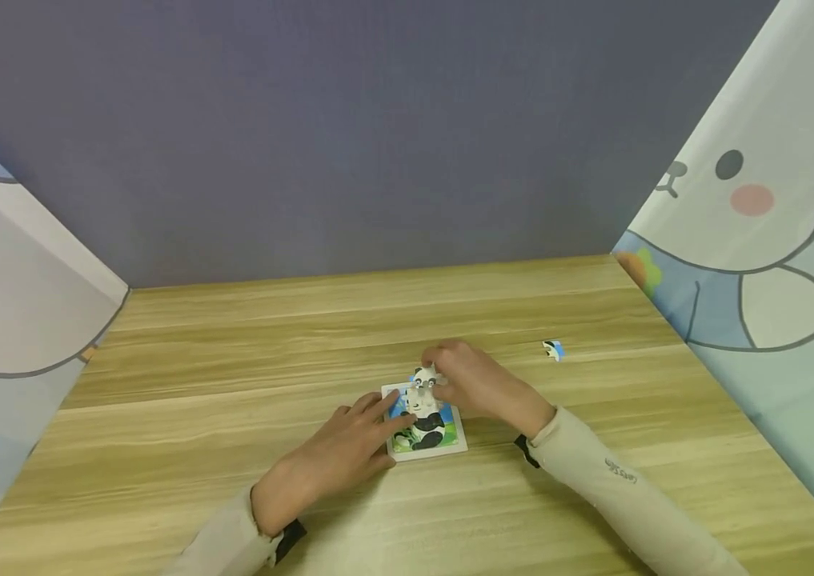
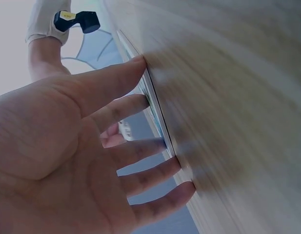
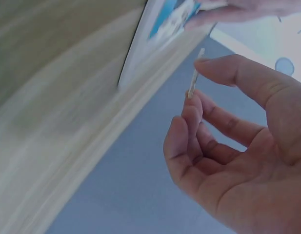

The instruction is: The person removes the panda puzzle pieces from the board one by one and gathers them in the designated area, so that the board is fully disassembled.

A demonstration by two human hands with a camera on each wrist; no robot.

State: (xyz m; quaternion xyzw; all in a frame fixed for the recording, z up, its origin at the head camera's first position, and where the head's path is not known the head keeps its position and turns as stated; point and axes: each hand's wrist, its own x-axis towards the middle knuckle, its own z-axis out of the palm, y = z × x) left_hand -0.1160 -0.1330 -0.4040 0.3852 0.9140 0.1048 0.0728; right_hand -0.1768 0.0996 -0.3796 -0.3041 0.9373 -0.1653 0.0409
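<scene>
A square panda jigsaw puzzle with a white frame (image 1: 432,455) lies on the table in front of me. My left hand (image 1: 338,452) rests at its left side, index and middle fingertips over the picture and thumb by the lower left corner; the left wrist view shows these fingers nearly straight along the board's thin edge (image 2: 159,107). Over the upper part of the puzzle, my right hand (image 1: 482,382) pinches a puzzle piece (image 1: 424,378) printed with a panda's face. In the right wrist view the piece (image 3: 193,83) appears edge-on between thumb and fingers, held above the board.
One loose puzzle piece (image 1: 554,350), blue, white and black, lies on the wooden table (image 1: 234,352) to the right, beyond my right hand. A dark grey panel (image 1: 370,144) stands along the back, with cartoon-printed sheets (image 1: 759,304) at both sides.
</scene>
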